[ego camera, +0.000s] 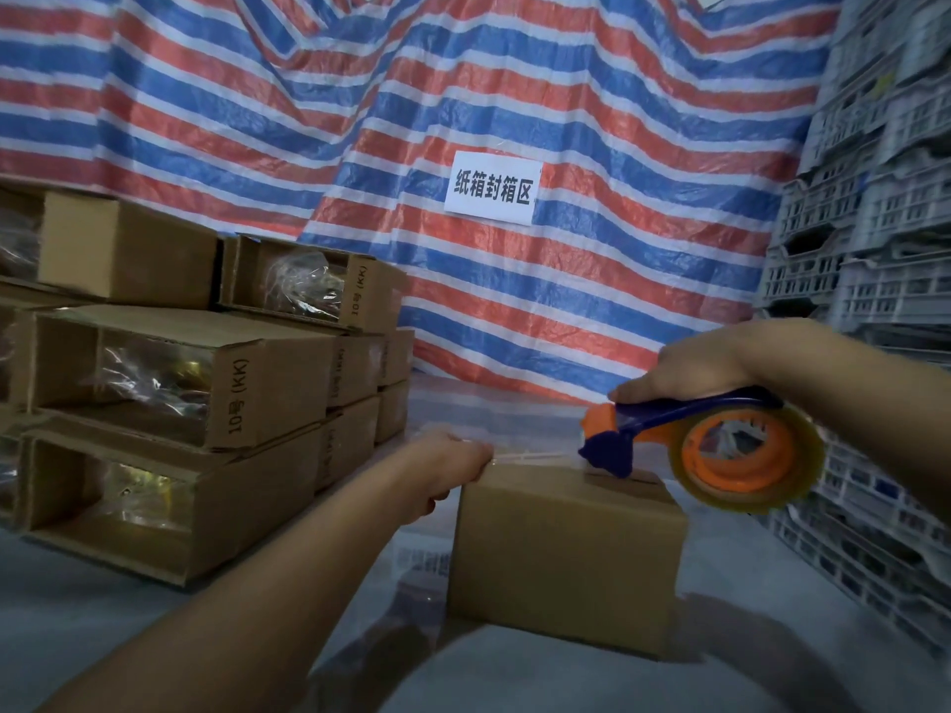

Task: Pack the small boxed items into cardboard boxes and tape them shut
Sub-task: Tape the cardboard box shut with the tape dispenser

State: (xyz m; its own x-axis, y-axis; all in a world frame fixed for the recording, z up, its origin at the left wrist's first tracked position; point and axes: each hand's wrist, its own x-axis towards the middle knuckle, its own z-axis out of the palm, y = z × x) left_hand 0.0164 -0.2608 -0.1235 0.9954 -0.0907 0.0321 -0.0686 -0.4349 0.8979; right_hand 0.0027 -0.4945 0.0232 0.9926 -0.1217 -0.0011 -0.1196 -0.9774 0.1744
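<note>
Nearest my lens, left forearm leading to left hand (446, 468), fingers curled over the near-left top edge of a closed cardboard box (566, 553), pinning the clear tape strand (535, 458) there. Right hand (705, 370), above and right of the box, grips the blue-and-orange tape dispenser (710, 450), its blade end touching the box top. Left of my left hand: stacked open-ended cartons (170, 383) holding plastic-wrapped items. Beyond both hands: striped tarp (463, 95) with white sign (492, 189)
</note>
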